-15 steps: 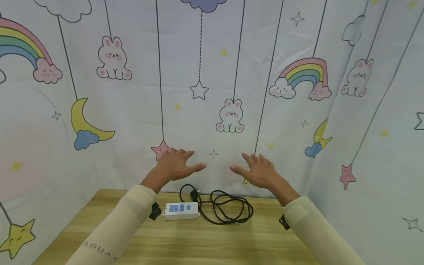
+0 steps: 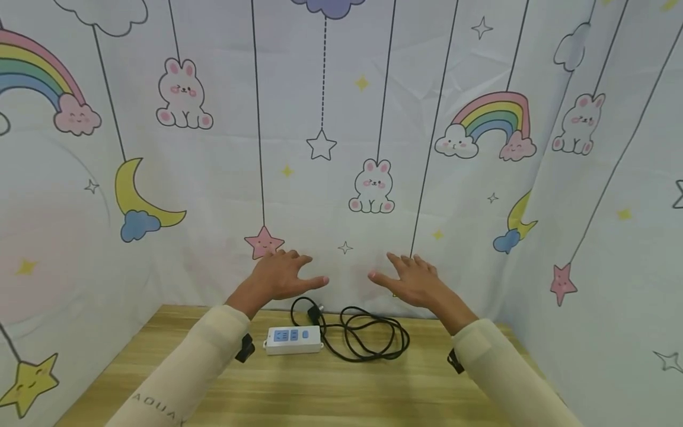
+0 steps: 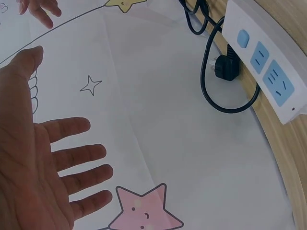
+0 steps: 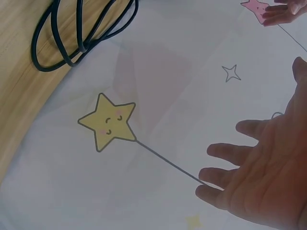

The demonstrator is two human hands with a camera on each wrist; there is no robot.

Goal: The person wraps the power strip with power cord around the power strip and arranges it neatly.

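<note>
A white, boxy plastic power strip with blue sockets lay on the wood-grained table, its black cord looped. The left hand and right hand hovered above the table, empty, fingers outstretched.

The sleeves are cream, the left bearing dark capitals, with black fittings at both wrists.

Left hand slightly lower in head view, shifted bit left; far pink star less covered. Right hand also slightly lower, bit left; far yellow star behind it more hidden in head view.
</note>
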